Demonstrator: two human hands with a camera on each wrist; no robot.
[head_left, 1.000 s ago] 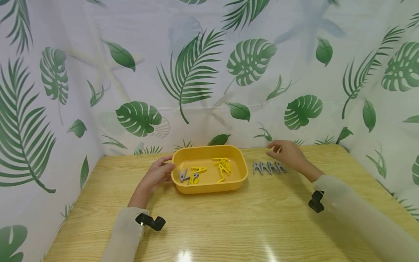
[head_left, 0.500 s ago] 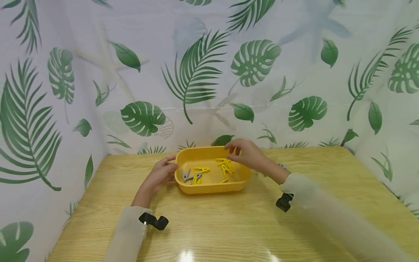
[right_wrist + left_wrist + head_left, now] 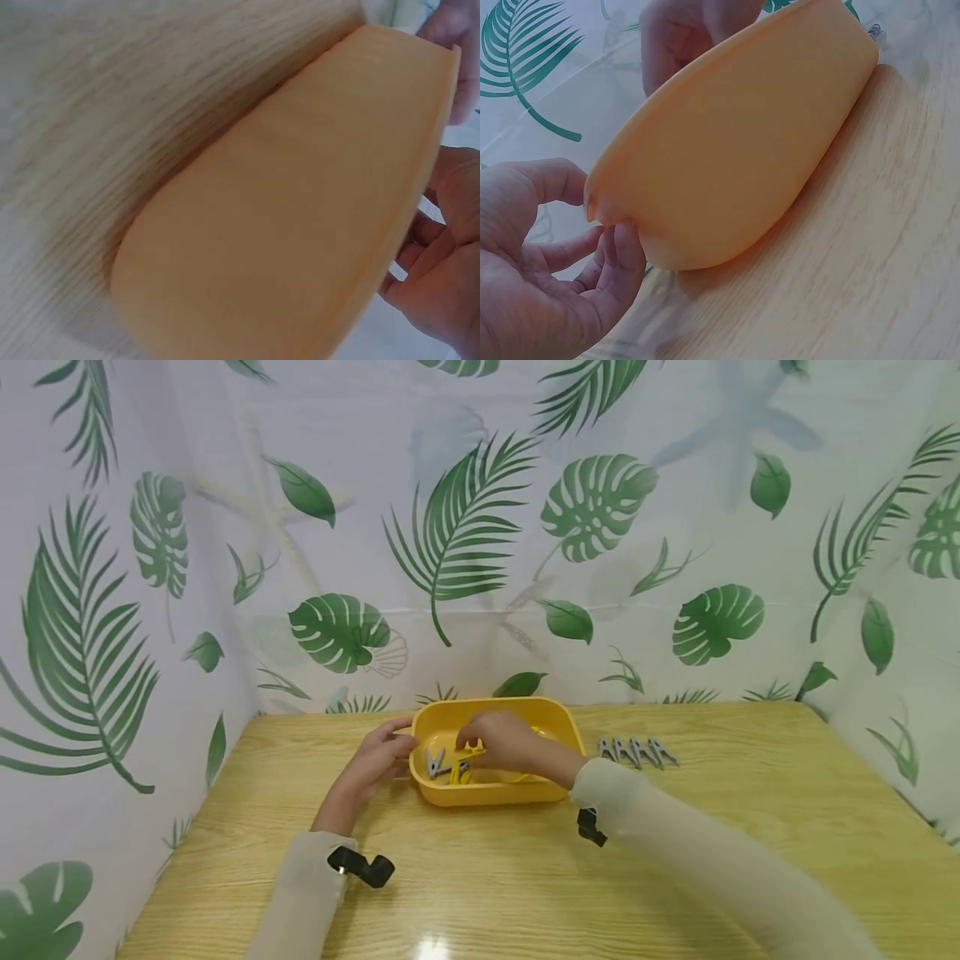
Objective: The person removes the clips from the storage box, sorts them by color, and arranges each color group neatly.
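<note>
A yellow oblong plastic basin stands on the table with yellow and grey clothespins inside. My left hand grips its left end, thumb at the rim and fingers curled below, as the left wrist view shows. Inside the basin, my right hand has its fingers down at a yellow clothespin on the left side; whether they pinch it is hidden. Close by lie a grey clothespin and more yellow ones. In the right wrist view, the basin wall hides the fingertips of my right hand.
Several grey clothespins lie in a row on the wooden table, right of the basin. A white cloth with green leaves hangs behind the table and along its sides.
My right hand has moved left from above the row of grey clothespins, over the basin's right side, and down into its left part. The left hand keeps its grip on the basin.
</note>
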